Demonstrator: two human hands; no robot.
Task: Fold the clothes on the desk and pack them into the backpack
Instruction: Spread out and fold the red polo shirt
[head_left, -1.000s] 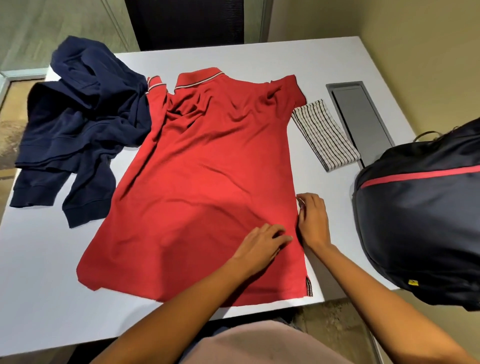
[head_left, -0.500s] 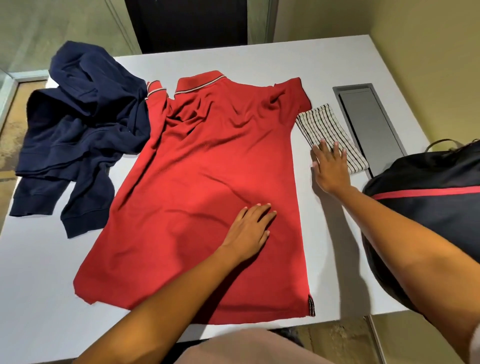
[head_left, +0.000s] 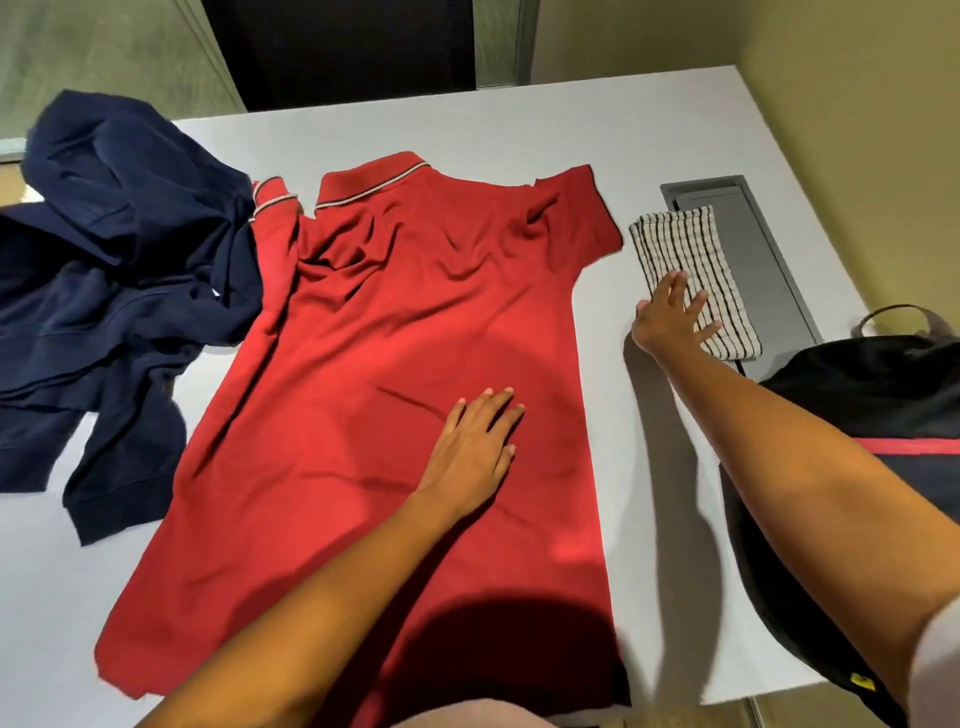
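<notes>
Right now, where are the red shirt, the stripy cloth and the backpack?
red shirt (head_left: 415, 312), head view, middle of its chest.
stripy cloth (head_left: 680, 244), head view, its far end.
backpack (head_left: 883, 384), head view, its black top.

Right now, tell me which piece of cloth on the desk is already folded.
The striped cloth by the right hand: a neat folded strip. The red polo lies spread flat, the navy sweatshirt in a heap.

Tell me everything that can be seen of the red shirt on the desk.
The red polo shirt looks like knit fabric; its collar and one sleeve cuff carry a white and dark stripe. It lies spread flat on the desk, collar away from the person, wrinkled near the shoulders. One sleeve is bunched against the navy sweatshirt. The left hand rests flat on its lower middle; the right hand is apart from it.
</notes>
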